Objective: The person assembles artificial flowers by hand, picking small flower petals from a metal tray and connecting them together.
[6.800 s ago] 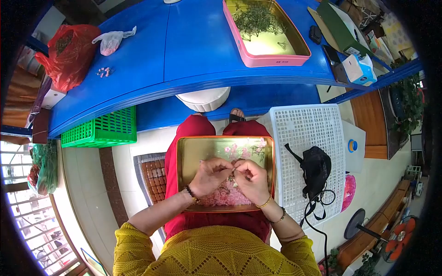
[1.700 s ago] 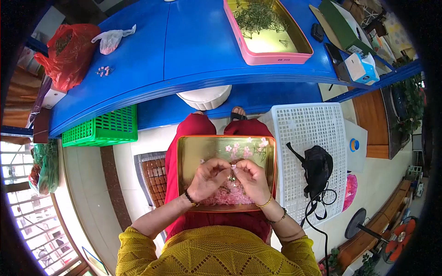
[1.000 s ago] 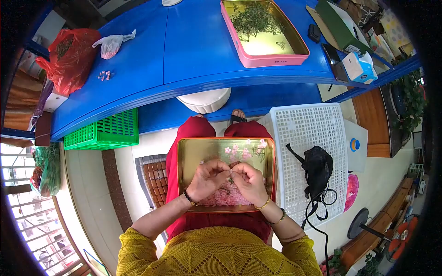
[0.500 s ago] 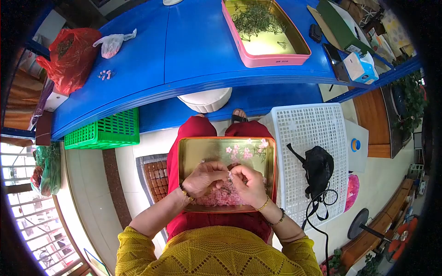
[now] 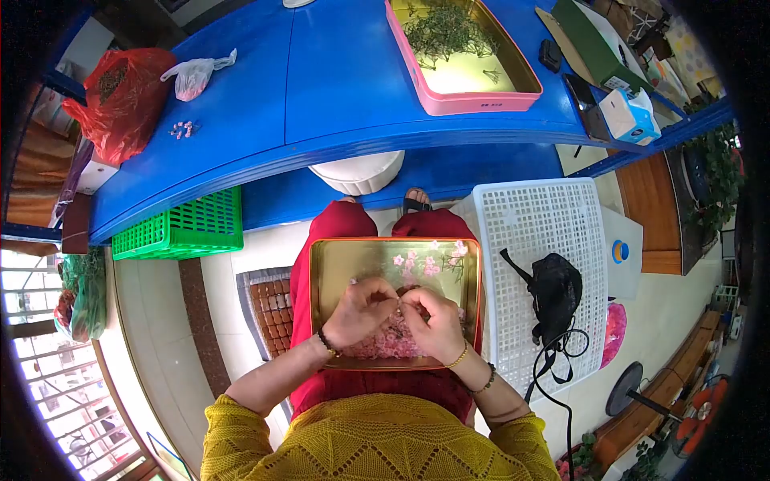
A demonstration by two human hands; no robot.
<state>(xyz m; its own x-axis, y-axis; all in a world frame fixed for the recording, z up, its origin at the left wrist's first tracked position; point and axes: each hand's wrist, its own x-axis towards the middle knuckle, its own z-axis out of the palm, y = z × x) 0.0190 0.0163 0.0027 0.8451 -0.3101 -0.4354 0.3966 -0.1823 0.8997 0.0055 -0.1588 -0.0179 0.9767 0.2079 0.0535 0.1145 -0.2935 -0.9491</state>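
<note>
A gold-coloured rectangular tin (image 5: 341, 260) with a red-orange rim rests on my lap. Small pink flowers lie heaped (image 5: 383, 345) in its near part, and several pink flowers on thin stems (image 5: 431, 268) lie at its far right. Over the heap, my left hand (image 5: 359, 313) is closed in a pinch. My right hand (image 5: 435, 322) pinches too, its fingertips meeting those of the left. Whatever sits between the fingertips is too small to make out. Both hands cover part of the heap.
Ahead stands a blue table (image 5: 345, 80) bearing a pink tin (image 5: 469, 104) of green stems, a red bag (image 5: 124, 104) and a small white bag (image 5: 192, 78). To my right, a white crate (image 5: 513, 240) carries a black bag (image 5: 555, 297). A green crate (image 5: 184, 228) sits left.
My left hand has turned slightly, its fingers now curled closer to the right fingertips. The right hand stays nearly in place, and the flowers in the tin look the same.
</note>
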